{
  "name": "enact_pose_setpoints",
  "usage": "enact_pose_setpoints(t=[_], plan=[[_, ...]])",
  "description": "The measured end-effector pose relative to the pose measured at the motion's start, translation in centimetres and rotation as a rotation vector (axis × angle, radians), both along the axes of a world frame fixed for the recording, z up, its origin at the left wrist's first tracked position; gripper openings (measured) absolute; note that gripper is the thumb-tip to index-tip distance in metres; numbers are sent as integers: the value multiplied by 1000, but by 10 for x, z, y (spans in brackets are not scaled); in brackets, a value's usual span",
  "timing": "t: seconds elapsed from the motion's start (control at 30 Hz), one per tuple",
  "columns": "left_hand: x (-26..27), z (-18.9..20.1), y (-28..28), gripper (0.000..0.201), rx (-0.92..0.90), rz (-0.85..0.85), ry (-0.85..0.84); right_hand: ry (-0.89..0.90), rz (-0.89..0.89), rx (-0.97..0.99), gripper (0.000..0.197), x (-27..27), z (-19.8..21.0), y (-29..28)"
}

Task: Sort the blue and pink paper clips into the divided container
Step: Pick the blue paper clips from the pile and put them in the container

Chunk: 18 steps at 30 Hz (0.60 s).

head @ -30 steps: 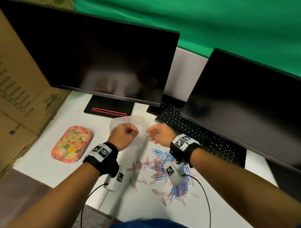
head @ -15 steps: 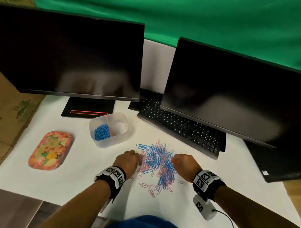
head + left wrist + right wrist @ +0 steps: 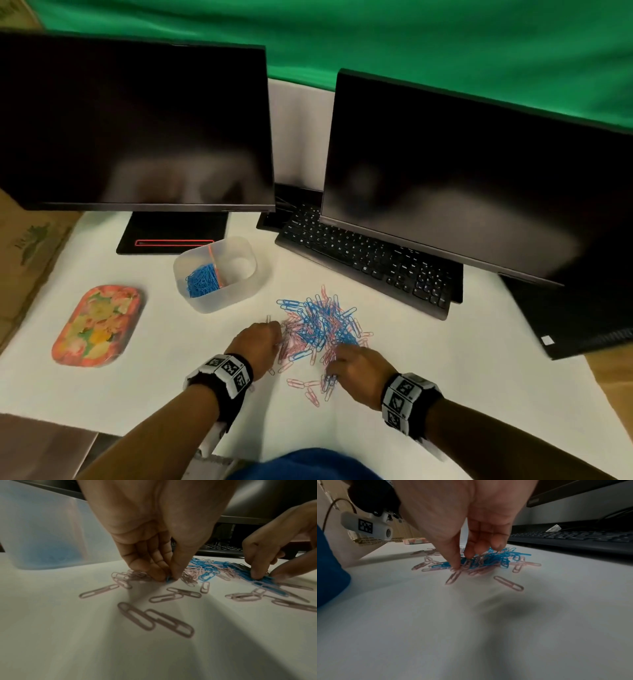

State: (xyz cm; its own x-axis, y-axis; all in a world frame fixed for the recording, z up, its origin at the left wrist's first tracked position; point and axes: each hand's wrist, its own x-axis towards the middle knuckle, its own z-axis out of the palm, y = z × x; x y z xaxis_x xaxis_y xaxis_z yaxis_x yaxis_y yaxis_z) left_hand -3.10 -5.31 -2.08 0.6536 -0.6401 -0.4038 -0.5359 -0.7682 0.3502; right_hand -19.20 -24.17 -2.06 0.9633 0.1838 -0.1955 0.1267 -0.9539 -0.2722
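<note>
White paper-covered desk (image 3: 445,394) before a green backdrop (image 3: 445,44), two dark monitors at the far side. Left hand (image 3: 255,344): thumb and fingers (image 3: 154,573) curled down, pinching one blue clip (image 3: 168,580) at the pile's left edge, probably to lift it clear of the pink ones around it. Right hand (image 3: 359,365): thumb and forefinger closing on the clips at the pile's near right; whether anything is actually gripped cannot be told. Mixed pile of blue and pink wire paper clips (image 3: 320,329) between the hands, pink strays toward the near edge. Translucent plastic divided container (image 3: 219,301) far left of the pile, within easy reach: blue clips (image 3: 202,284) in its left compartment, right compartment apparently bare. Floral oval tray (image 3: 97,325) further left; black keyboard (image 3: 370,263) beyond.
</note>
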Motion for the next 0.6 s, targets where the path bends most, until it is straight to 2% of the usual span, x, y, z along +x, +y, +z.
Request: enact_pose_setpoints(t=[0.17, 0.23, 0.3, 0.4, 0.47, 0.53, 0.6], plan=[[3, 2, 4, 31, -127, 125, 107, -80, -46, 120, 2, 6, 7, -2], [5, 5, 6, 29, -196, 175, 138, -55, -129, 172, 13, 7, 11, -5], [8, 8, 7, 28, -243, 228, 164, -29, -241, 281, 14, 5, 16, -9], [14, 14, 11, 30, -276, 284, 226, 7, -543, 598, 6, 6, 24, -12], [17, 18, 12, 33, -351, 361, 363, 91, -777, 863, 9, 9, 31, -16], [18, 22, 11, 34, -436, 465, 518, 164, -924, 1119, 11, 13, 37, -22], [17, 25, 7, 32, -492, 535, 604, 228, -999, 1310, 17, 16, 43, -25]])
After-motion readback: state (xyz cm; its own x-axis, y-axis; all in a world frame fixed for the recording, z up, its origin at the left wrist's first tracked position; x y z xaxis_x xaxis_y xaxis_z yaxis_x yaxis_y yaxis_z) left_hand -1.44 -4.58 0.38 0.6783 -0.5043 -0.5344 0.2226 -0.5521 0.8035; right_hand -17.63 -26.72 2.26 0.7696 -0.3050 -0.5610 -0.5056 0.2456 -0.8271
